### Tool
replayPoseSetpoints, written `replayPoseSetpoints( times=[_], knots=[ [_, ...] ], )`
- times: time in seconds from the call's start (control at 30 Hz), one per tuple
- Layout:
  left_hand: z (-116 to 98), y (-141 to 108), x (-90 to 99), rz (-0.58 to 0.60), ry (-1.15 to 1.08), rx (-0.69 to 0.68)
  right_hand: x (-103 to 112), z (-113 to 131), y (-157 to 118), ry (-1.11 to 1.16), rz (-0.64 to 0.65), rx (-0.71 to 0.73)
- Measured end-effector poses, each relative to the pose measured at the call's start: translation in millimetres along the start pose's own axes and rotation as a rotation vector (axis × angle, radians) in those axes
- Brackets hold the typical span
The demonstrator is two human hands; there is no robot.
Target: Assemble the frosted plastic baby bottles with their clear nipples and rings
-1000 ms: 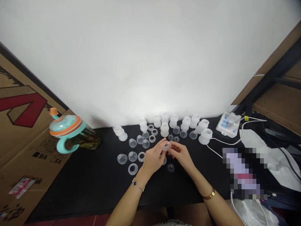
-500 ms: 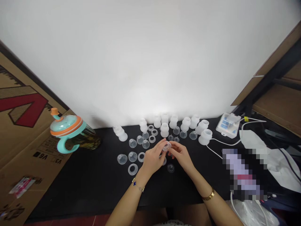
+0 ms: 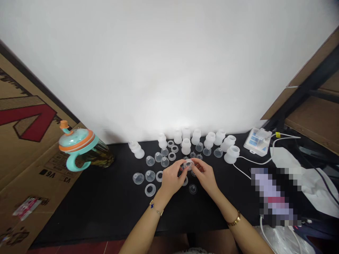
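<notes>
Between my two hands is a translucent ring-shaped piece (image 3: pixel 188 164), its round opening facing up toward me. My left hand (image 3: pixel 171 179) pinches its left side with thumb and fingers. My right hand (image 3: pixel 205 175) grips the right side, thumb near the rim. Partly covered by my left hand, a clear ring (image 3: pixel 185 181) lies on the black table. A small clear cap (image 3: pixel 193 189) rests just below my right hand. Left of my hands are clear dome-shaped covers (image 3: pixel 150 176) and a loose ring (image 3: pixel 150 190). Behind them stands a white waisted silicone bottle (image 3: pixel 186 146).
Several more white bottles (image 3: pixel 210 139) line the wall. A teal and orange lidded jug (image 3: pixel 87 146) stands left, beside a cardboard box (image 3: pixel 29 151). At right are a power strip (image 3: pixel 256 141), cables, white tissue (image 3: pixel 316 187) and a pixelated patch. The black table (image 3: pixel 106 211) spans the front.
My fingers have shifted slightly around the ring-shaped piece, with my right thumb now closer to its rim. The whole view has moved a little; the other things lie as before.
</notes>
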State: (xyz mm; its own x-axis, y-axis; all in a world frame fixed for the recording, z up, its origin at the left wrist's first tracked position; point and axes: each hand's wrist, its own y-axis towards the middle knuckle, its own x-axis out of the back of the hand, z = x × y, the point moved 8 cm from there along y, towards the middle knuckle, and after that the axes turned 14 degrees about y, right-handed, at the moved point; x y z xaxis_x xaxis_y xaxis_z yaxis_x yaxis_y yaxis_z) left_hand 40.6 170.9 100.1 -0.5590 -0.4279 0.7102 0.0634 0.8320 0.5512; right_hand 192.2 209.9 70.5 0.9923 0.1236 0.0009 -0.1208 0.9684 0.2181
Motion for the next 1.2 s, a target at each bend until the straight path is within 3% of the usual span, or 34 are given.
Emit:
replayPoseSetpoints(
  times=[0.27,0.5,1.2],
  knots=[
    [13.8,0.5,-15.8,0.179,-0.32,0.256,-1.7,14.4,-2.7,-0.081,0.036,0.108],
    [13.0,-4.1,-31.2,0.265,-0.424,0.292,-9.4,16.7,-3.9,-0.112,0.117,0.145],
    [17.0,-5.7,-32.5,0.288,-0.463,0.335,-13.7,15.1,-6.4,-0.199,0.144,0.144]
  ],
)
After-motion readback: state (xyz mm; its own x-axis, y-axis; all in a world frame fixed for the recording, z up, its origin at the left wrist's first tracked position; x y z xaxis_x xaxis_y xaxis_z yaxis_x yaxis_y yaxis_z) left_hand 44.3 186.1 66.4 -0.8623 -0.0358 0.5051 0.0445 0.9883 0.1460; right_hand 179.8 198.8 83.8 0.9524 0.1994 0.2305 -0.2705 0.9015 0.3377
